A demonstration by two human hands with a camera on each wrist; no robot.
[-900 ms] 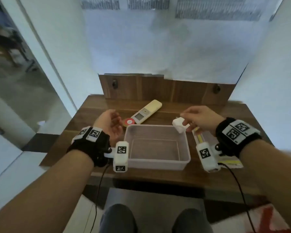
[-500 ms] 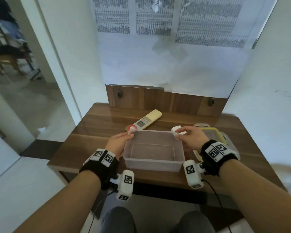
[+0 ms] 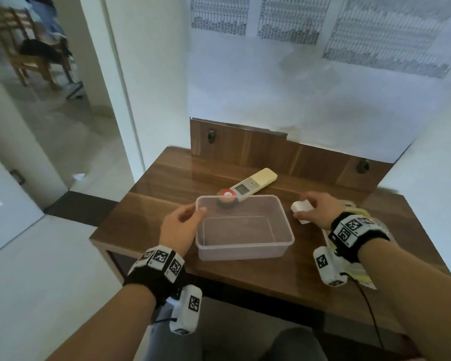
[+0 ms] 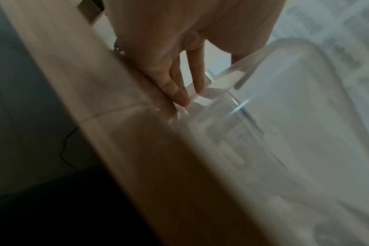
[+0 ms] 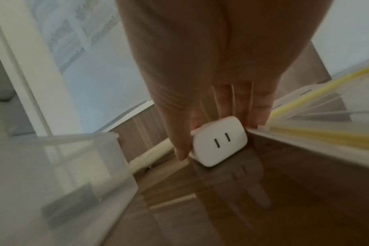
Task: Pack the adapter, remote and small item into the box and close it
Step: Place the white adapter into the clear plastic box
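The right hand [image 3: 319,209] has its grip closed around the white adapter [image 5: 219,141], thumb on one side and fingers on the other, holding it low over the tabletop [image 3: 258,277], just right of the clear plastic box [image 3: 245,250] and not yet over it. The adapter looks like a small, hard, smooth-sided block, probably light, so a pinch across its flat sides as now should carry it safely; its glossy shell could slip if the hold loosens, and it would likely survive a short drop into the box. The left hand [image 3: 179,226] rests against the box's left wall, thumb near the rim and fingers lying straight along the side in the left wrist view, steadying it rather than clasping it. The box is thin-walled, pale and empty, and I judge it light enough to slide on the polished wood if bumped. The remote [image 3: 253,184], long, stiff and cream-coloured, lies beyond the box near the back, best taken across its narrow width; just beside its near end sits a small round item [image 3: 227,196] with a red and white top, touching or nearly touching the box's far wall. A lid [image 5: 326,126] with a yellow seal lies under the right wrist. The tabletop is glossy brown wood with a raised back panel, against a white wall with printed sheets; an open doorway on the left shows a wooden chair [image 3: 29,48].
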